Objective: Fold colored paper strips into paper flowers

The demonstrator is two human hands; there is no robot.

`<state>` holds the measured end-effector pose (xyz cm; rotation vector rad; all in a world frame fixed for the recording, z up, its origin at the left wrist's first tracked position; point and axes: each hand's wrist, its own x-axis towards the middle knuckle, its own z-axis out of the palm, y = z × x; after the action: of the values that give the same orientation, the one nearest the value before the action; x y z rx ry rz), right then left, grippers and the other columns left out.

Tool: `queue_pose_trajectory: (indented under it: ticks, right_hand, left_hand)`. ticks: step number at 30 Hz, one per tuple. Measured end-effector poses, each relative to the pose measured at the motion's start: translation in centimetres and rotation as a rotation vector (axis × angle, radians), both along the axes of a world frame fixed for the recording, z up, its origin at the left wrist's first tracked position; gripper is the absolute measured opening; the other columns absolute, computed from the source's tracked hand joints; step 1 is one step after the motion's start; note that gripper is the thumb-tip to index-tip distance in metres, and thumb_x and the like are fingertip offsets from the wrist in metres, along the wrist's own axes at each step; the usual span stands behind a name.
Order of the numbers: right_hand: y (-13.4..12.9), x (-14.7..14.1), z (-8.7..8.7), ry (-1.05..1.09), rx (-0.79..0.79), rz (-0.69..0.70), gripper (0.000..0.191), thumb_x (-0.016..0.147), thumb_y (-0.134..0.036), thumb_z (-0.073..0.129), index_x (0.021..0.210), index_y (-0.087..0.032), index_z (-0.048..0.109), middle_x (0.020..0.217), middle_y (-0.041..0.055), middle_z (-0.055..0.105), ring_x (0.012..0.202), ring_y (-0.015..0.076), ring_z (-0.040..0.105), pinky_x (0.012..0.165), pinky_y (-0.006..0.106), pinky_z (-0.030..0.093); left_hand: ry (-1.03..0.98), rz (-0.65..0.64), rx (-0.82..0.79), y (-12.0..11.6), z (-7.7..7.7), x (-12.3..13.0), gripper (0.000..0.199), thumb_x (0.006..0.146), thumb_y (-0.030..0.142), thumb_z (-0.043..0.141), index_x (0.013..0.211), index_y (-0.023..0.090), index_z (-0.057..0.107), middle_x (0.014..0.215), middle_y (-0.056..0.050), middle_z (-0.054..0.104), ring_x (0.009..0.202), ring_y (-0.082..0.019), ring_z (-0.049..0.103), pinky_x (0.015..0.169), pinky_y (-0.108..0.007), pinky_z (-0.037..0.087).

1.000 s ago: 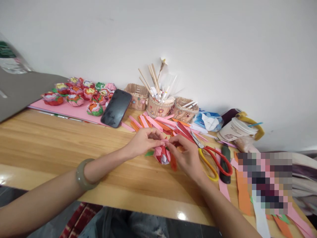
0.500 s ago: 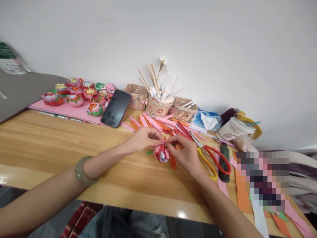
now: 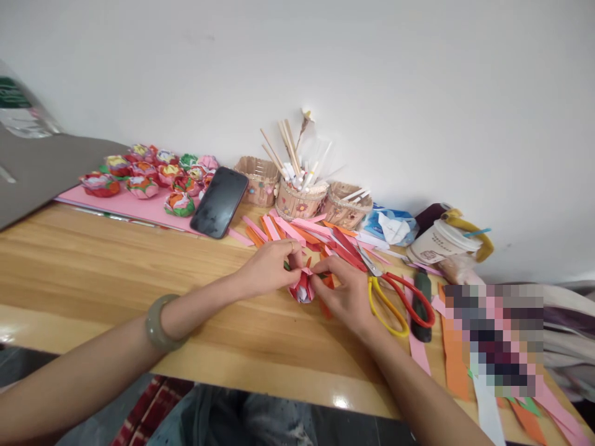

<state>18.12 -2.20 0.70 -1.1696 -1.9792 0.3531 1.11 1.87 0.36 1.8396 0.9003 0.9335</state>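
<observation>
Between my two hands is a small folded paper flower (image 3: 303,291), red and pink outside with a whitish centre, held just over the wooden table (image 3: 195,279). My left hand (image 3: 274,266) pinches its far left edge with thumb and fingers. From the other side my right hand (image 3: 341,288) grips the flower's upper right rim between thumb and forefinger. Orange and green paper tips show around it, partly hidden by my fingers. Close by my right hand lie scissors (image 3: 400,300) with one red and one yellow handle loop, their blades pointing away to the left.
Paper strips (image 3: 290,229) are heaped behind my hands. Finished paper flowers (image 3: 144,186) and a phone (image 3: 219,201) rest at the left on pink sheets. Decorated baskets (image 3: 302,201) line the wall. A dark green cutter (image 3: 422,306), a paper cup (image 3: 444,241) and more strips (image 3: 455,347) are at right.
My left hand has shifted slightly to the right and down around the flower, covering more of its left side. The right hand stays at the rim with hardly any movement.
</observation>
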Motion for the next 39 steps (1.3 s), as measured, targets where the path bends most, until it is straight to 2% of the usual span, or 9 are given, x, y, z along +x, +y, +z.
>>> queue_pose_trajectory:
  ticks: [3,7,9,14,18,21,27,33,39]
  right_hand:
    - [0.0,0.2,0.2,0.006,0.123,0.004,0.01,0.077,-0.011,0.054,0.072,-0.019,0.057,0.067,0.001,0.061,0.061,0.0136,0.058,0.058,0.025,0.046]
    - [0.3,0.6,0.2,0.069,0.27,0.039,0.013,0.077,-0.009,0.055,0.075,-0.021,0.058,0.074,0.0023,0.064,0.07,0.0155,0.062,0.063,0.028,0.049]
    - [0.3,0.7,0.3,0.044,0.282,0.03,0.014,0.078,-0.01,0.055,0.075,-0.023,0.059,0.082,0.0038,0.065,0.078,0.0175,0.062,0.069,0.032,0.05]
    - [0.2,0.4,0.9,0.099,0.108,-0.191,0.005,0.076,-0.021,0.057,0.079,-0.023,0.06,0.081,0.0042,0.06,0.076,0.0186,0.057,0.068,0.033,0.046]
    - [0.4,0.1,1.3,0.335,-0.448,-0.073,0.018,0.081,-0.032,0.052,0.072,-0.018,0.058,0.064,-0.0009,0.055,0.056,0.0116,0.049,0.054,0.025,0.04]
    - [0.5,-0.1,1.3,0.492,-0.647,-0.006,0.025,0.077,-0.04,0.059,0.065,-0.017,0.058,0.058,-0.0031,0.053,0.049,0.0087,0.044,0.048,0.023,0.034]
    - [0.5,-0.6,0.5,0.605,-0.757,0.016,0.021,0.068,-0.036,0.069,0.065,-0.016,0.062,0.057,-0.0039,0.056,0.05,0.0072,0.044,0.049,0.021,0.033]
    - [0.6,-1.0,0.3,0.664,-0.873,0.017,0.027,0.066,-0.04,0.07,0.06,-0.016,0.058,0.052,-0.0042,0.053,0.044,0.006,0.041,0.045,0.02,0.031]
    - [0.4,-1.1,0.3,0.586,-0.798,0.056,0.029,0.069,-0.041,0.067,0.058,-0.017,0.054,0.052,-0.0041,0.052,0.047,0.0076,0.043,0.049,0.021,0.034]
  left_hand:
    - [-0.178,-0.055,-0.265,0.3,0.2,-0.2,0.014,0.062,0.011,0.06,0.074,0.016,0.053,0.083,0.0,0.057,0.078,-0.013,0.055,0.069,-0.026,0.044]
    - [-0.3,-0.251,-0.774,0.1,0.5,-0.6,0.045,0.068,0.021,0.062,0.112,0.022,0.052,0.106,-0.004,0.056,0.079,-0.015,0.059,0.064,-0.029,0.048]
    - [-0.311,-0.325,-0.869,-0.2,0.5,-0.6,0.054,0.068,0.023,0.065,0.12,0.026,0.05,0.103,-0.005,0.056,0.077,-0.016,0.06,0.059,-0.029,0.05]
    - [-0.43,-0.176,-0.688,-0.1,0.0,0.1,0.045,0.061,0.017,0.073,0.105,0.022,0.061,0.117,-0.006,0.056,0.081,-0.014,0.061,0.062,-0.027,0.051]
    - [-0.488,-0.07,-0.529,0.3,-0.4,0.4,0.037,0.06,0.014,0.072,0.095,0.018,0.063,0.108,-0.005,0.063,0.096,-0.018,0.058,0.076,-0.028,0.048]
    - [-0.457,-0.057,-0.512,0.0,-0.4,0.6,0.036,0.059,0.013,0.071,0.093,0.017,0.062,0.101,-0.004,0.064,0.099,-0.018,0.055,0.08,-0.027,0.044]
    - [-0.347,-0.025,-0.483,-1.3,0.4,1.2,0.025,0.068,0.033,0.064,0.086,0.017,0.059,0.089,-0.003,0.059,0.08,-0.015,0.055,0.067,-0.025,0.044]
    - [-0.322,0.014,-0.322,-1.5,0.2,1.6,0.017,0.08,0.029,0.048,0.074,0.016,0.057,0.077,-0.003,0.059,0.078,-0.015,0.054,0.075,-0.027,0.042]
    - [-0.273,0.147,-0.264,-1.3,-0.3,1.5,0.026,0.085,0.031,0.04,0.067,0.017,0.052,0.065,0.0,0.051,0.067,-0.014,0.048,0.068,-0.026,0.039]
